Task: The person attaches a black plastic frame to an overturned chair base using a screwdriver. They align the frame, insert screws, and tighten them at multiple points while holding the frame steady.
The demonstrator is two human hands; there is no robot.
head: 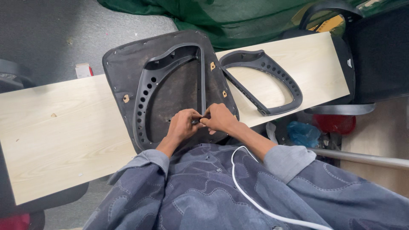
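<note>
An upturned black chair seat (128,68) lies on a long pale wooden board (55,127). A dark grey plastic armrest frame (147,85) with a row of holes rests on the seat's underside. My left hand (182,124) and my right hand (219,119) meet at the near end of that frame, fingers pinched together on a small dark part (199,121) between them. What that part is cannot be made out. A second matching armrest frame (281,81) lies loose on the board to the right of the seat.
A white cable (251,196) runs across my lap. Green cloth (221,17) lies beyond the board. Black office chairs stand at the right (379,55) and far left. A metal tube (362,157), blue bag (303,133) and red object sit below right.
</note>
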